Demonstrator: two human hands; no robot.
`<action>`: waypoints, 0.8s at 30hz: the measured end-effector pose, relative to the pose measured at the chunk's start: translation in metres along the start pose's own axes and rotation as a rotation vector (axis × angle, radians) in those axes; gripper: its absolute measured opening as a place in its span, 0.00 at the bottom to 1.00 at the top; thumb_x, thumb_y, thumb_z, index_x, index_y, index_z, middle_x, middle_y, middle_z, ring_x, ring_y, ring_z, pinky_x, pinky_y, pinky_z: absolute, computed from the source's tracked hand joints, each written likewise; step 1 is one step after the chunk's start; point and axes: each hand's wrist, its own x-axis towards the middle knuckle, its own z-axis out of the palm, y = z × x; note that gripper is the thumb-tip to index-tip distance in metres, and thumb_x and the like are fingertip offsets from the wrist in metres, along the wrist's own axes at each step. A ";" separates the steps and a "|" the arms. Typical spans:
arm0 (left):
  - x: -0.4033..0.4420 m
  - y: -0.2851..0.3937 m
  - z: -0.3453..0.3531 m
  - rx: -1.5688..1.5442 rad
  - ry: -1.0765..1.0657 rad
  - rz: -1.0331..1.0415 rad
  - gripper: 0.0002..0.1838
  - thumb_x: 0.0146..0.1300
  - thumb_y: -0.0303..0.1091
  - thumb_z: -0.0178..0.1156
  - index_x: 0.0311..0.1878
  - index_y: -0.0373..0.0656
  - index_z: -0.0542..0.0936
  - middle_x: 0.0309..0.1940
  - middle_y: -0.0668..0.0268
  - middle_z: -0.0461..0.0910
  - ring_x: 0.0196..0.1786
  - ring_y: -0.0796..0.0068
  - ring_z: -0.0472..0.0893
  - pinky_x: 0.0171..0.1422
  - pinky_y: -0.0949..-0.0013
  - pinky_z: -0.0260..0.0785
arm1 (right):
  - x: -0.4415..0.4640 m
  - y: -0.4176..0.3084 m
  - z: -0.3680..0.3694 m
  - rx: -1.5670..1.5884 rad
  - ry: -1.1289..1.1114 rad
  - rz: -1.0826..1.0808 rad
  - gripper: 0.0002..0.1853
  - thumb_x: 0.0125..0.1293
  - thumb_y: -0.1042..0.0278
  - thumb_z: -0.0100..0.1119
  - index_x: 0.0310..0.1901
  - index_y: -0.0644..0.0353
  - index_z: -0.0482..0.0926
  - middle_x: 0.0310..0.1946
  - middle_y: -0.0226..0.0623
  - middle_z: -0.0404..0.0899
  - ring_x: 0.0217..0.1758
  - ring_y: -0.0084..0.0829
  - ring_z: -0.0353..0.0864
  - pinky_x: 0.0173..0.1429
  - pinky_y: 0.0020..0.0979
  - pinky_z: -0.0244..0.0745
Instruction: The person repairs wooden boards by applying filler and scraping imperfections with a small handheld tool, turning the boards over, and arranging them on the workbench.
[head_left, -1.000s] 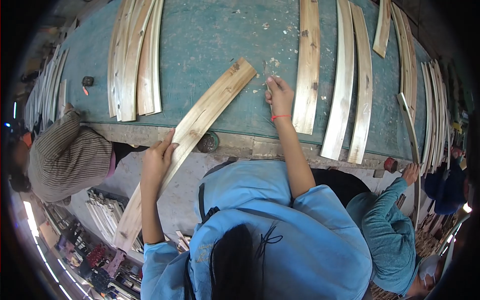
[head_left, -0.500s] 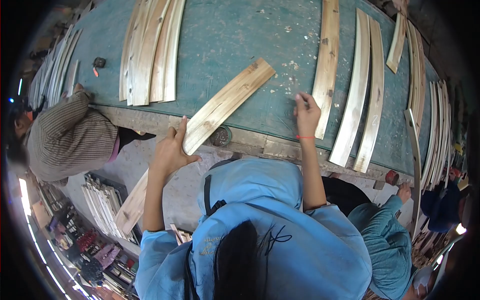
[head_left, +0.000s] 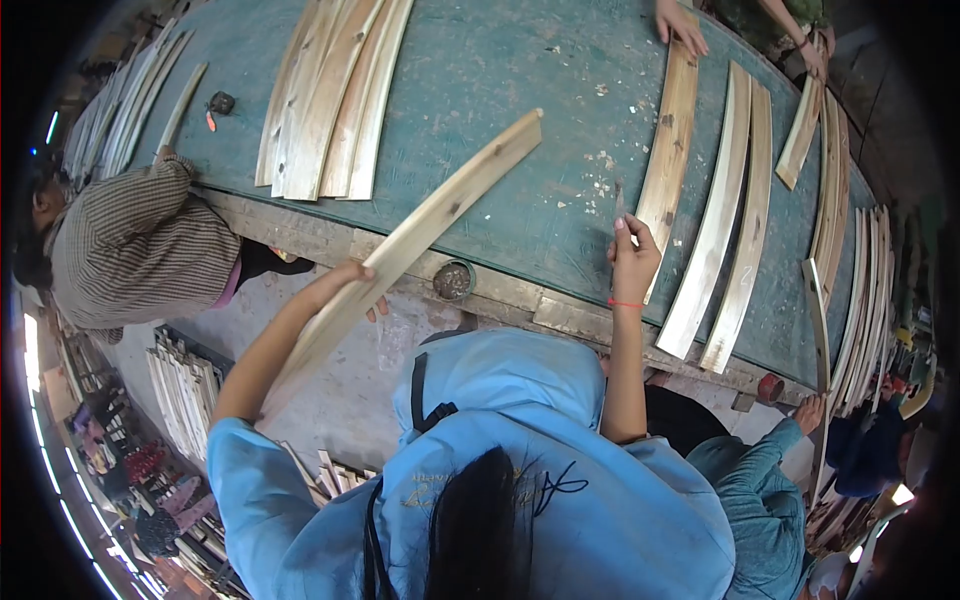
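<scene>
My left hand (head_left: 345, 288) is closed around a long pale wooden plank (head_left: 440, 212) with dark knots. The plank is held at a slant, turned partly on its edge. Its far end is over the green table, and its near end comes back beside my left arm, blurred. My right hand (head_left: 636, 258), with a red string at the wrist, pinches a small thin-bladed tool (head_left: 619, 195) pointing away from me. This hand is over the table, close to a knotty plank (head_left: 672, 135) lying there. Between my hands, a round tin (head_left: 454, 281) of dark material stands at the table edge.
Several planks (head_left: 325, 100) lie at the left of the green table (head_left: 500, 120), and two more planks (head_left: 712, 215) lie to the right. Pale flakes (head_left: 600, 188) are scattered mid-table. Across it, another person's hand (head_left: 682, 28) touches a plank. People sit at left (head_left: 150, 245) and right (head_left: 755, 500).
The plank in my left hand has rolled from its broad face towards its edge. My right hand has shifted right, and its tool shows more clearly. Another person's hand has appeared at the far plank.
</scene>
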 end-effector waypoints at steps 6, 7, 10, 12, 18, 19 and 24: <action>0.000 0.004 0.008 -0.380 -0.156 -0.054 0.38 0.58 0.56 0.48 0.62 0.31 0.66 0.47 0.40 0.76 0.44 0.41 0.80 0.44 0.42 0.75 | -0.005 0.002 -0.003 0.010 -0.012 0.034 0.14 0.66 0.68 0.60 0.48 0.70 0.78 0.23 0.30 0.75 0.18 0.15 0.69 0.20 0.19 0.59; 0.002 0.000 0.005 -0.375 -0.154 -0.041 0.38 0.59 0.56 0.47 0.62 0.31 0.66 0.47 0.40 0.76 0.44 0.41 0.80 0.44 0.42 0.75 | -0.007 0.003 -0.003 0.009 -0.017 0.038 0.14 0.66 0.68 0.60 0.48 0.70 0.78 0.23 0.30 0.75 0.18 0.15 0.69 0.20 0.19 0.59; 0.004 -0.003 0.002 -0.365 -0.138 -0.024 0.38 0.59 0.56 0.47 0.63 0.31 0.66 0.47 0.39 0.76 0.43 0.41 0.80 0.44 0.42 0.75 | -0.009 0.008 -0.003 0.033 -0.003 0.019 0.15 0.66 0.68 0.60 0.48 0.70 0.78 0.21 0.30 0.74 0.18 0.15 0.68 0.19 0.18 0.58; 0.007 -0.003 0.001 -0.364 -0.131 -0.017 0.38 0.60 0.56 0.46 0.63 0.31 0.66 0.47 0.38 0.76 0.43 0.41 0.80 0.44 0.43 0.75 | -0.008 0.011 -0.006 0.016 -0.005 0.011 0.14 0.66 0.67 0.60 0.48 0.70 0.78 0.21 0.30 0.74 0.17 0.15 0.68 0.19 0.18 0.58; 0.019 -0.009 -0.001 -0.325 -0.126 -0.016 0.37 0.60 0.57 0.45 0.62 0.32 0.67 0.45 0.41 0.77 0.40 0.45 0.81 0.42 0.47 0.76 | -0.001 0.008 -0.014 0.008 0.019 0.001 0.13 0.65 0.68 0.61 0.47 0.69 0.79 0.22 0.30 0.75 0.17 0.15 0.68 0.18 0.18 0.58; 0.021 -0.008 -0.002 -0.336 -0.130 -0.001 0.37 0.61 0.57 0.45 0.62 0.32 0.67 0.45 0.41 0.77 0.40 0.46 0.81 0.42 0.48 0.76 | -0.001 0.008 -0.014 0.024 0.024 -0.021 0.13 0.65 0.68 0.61 0.46 0.69 0.79 0.21 0.30 0.75 0.17 0.15 0.68 0.18 0.19 0.57; 0.023 -0.004 0.006 -0.350 -0.140 0.073 0.36 0.63 0.57 0.42 0.62 0.33 0.67 0.45 0.43 0.78 0.41 0.47 0.81 0.42 0.47 0.76 | -0.001 -0.001 -0.007 0.029 0.026 -0.028 0.13 0.65 0.68 0.62 0.44 0.70 0.80 0.20 0.31 0.75 0.17 0.16 0.68 0.19 0.20 0.58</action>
